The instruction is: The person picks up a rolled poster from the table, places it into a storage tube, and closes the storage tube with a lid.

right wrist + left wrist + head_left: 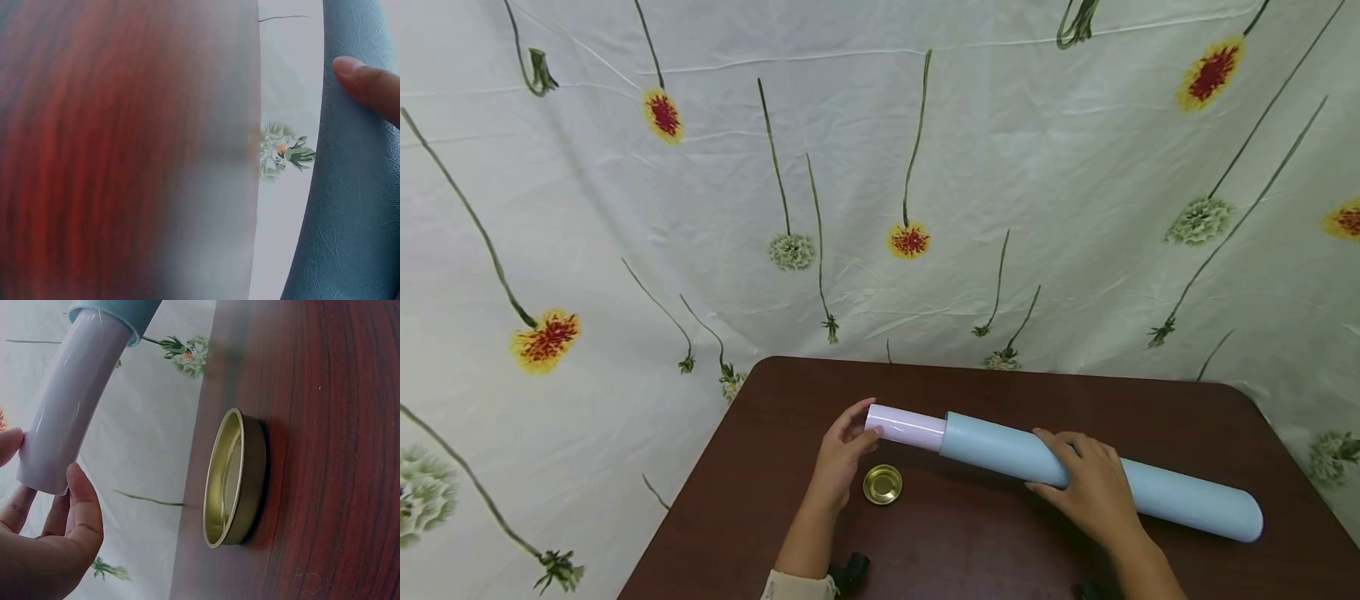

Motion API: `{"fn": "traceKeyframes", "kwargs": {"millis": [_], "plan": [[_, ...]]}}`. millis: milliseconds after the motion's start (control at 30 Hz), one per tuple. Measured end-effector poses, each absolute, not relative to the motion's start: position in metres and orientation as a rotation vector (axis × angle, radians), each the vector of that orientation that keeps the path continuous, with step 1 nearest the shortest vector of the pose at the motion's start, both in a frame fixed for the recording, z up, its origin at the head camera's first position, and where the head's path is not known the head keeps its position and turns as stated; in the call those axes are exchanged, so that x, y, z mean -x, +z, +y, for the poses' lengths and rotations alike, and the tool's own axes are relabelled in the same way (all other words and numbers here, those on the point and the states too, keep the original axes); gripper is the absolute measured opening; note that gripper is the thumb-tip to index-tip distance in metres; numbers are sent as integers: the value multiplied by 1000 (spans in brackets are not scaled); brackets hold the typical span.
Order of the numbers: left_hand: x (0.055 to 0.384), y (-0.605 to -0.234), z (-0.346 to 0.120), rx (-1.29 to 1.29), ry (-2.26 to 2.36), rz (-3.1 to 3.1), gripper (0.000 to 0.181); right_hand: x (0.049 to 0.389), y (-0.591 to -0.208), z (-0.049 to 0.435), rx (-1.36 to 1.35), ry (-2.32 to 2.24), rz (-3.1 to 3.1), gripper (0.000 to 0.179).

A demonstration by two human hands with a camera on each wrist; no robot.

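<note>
The pale-blue, grained tube (992, 446) is above the surface (970, 550); a glossy lilac roll (907, 427) projects from one end. Left fingers (85, 509) pinch the roll's tip; right fingers (369, 87), spread wide, grip the tube.

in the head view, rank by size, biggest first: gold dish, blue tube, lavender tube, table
1. Table
2. Blue tube, partly covered by a hand
3. Lavender tube, visible part only
4. Gold dish
</note>
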State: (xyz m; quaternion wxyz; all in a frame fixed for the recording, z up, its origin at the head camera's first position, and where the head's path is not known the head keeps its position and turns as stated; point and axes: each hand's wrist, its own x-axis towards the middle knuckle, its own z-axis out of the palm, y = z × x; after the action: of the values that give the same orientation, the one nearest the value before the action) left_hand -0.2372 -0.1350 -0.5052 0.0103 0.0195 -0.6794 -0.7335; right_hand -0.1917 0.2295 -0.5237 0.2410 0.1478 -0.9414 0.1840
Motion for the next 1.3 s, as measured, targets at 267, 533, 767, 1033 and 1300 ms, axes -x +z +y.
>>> {"fn": "traceKeyframes", "kwargs": {"millis": [267, 533, 767, 1033, 1300], "plan": [[237, -506, -132, -48, -2282, -2145, 49, 194, -523, 227, -413, 503, -2583, 86], [236, -507, -128, -45, -2276, -2195, 48, 196, -523, 224, -420, 517, -2594, 85], [236, -509, -123, -12, -2298, -2186, 48, 198, -523, 222, -420, 517, -2599, 84], [234, -511, -118, 16, -2324, -2179, 46, 199, -522, 220, -418, 524, -2636, 83], [234, -513, -116, 25, -2266, -2228, 45, 198, -522, 216, -420, 535, -2644, 82]]}}
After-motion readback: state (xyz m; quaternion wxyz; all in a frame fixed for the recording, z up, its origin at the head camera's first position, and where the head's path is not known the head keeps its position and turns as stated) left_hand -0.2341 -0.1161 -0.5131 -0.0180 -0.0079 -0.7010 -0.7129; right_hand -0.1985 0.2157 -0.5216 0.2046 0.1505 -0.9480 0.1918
